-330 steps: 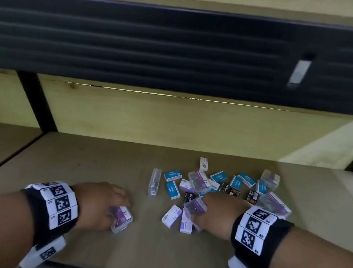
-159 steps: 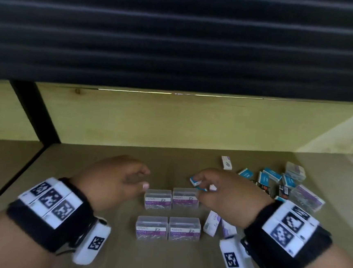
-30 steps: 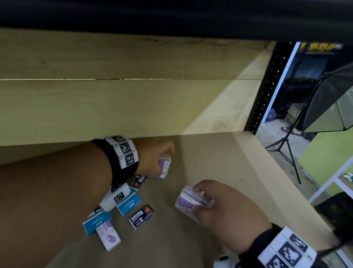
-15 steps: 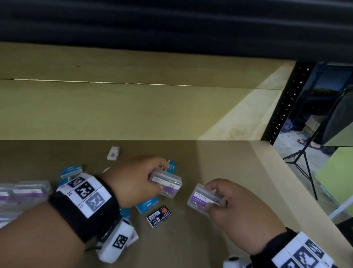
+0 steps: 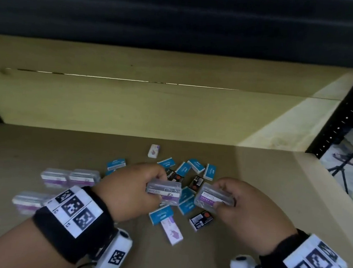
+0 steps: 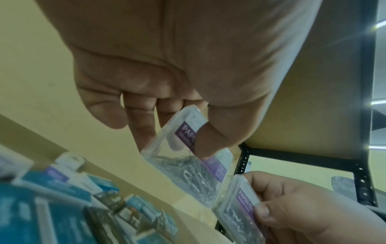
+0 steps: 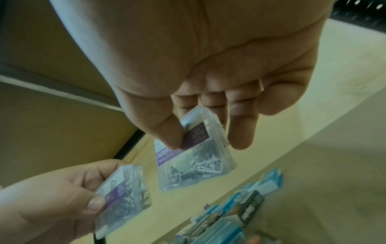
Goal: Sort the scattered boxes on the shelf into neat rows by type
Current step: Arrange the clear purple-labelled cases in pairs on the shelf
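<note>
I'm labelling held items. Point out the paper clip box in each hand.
left hand's paper clip box (image 5: 163,191), head view, on its white label.
right hand's paper clip box (image 5: 212,198), head view, on its purple label.

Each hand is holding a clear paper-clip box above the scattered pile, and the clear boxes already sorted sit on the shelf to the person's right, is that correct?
Not quite: the sorted clear boxes sit to the person's left, as the head view shows. The rest holds: the left hand and the right hand each hold a clear paper-clip box above the scattered pile.
</note>
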